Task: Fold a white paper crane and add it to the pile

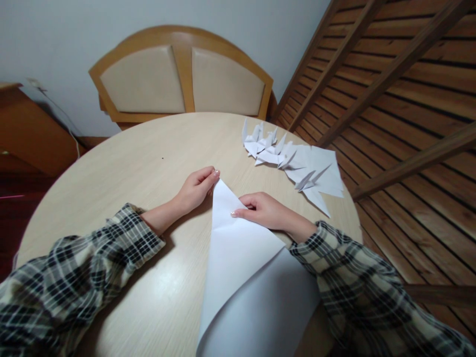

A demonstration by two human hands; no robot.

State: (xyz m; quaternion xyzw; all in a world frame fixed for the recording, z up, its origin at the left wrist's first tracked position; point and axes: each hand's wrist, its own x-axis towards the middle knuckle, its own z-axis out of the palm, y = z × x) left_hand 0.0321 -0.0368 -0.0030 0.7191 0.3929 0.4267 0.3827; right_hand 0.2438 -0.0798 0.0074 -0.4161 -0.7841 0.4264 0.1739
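Note:
A large white sheet of paper [241, 263] lies on the round pale wooden table [141, 163], folded over so that a pointed corner aims away from me. My left hand [195, 188] pinches the paper's tip with curled fingers. My right hand [264, 210] presses down on the folded flap just right of the tip, fingers bent, thumb on the paper. Both arms wear plaid sleeves.
Several folded white paper cranes [267, 146] and loose white sheets [320, 171] sit at the table's far right. A wooden chair with beige cushions [182, 79] stands behind the table. Slatted wooden panelling [401, 99] runs along the right; a wooden cabinet [26, 129] is at left.

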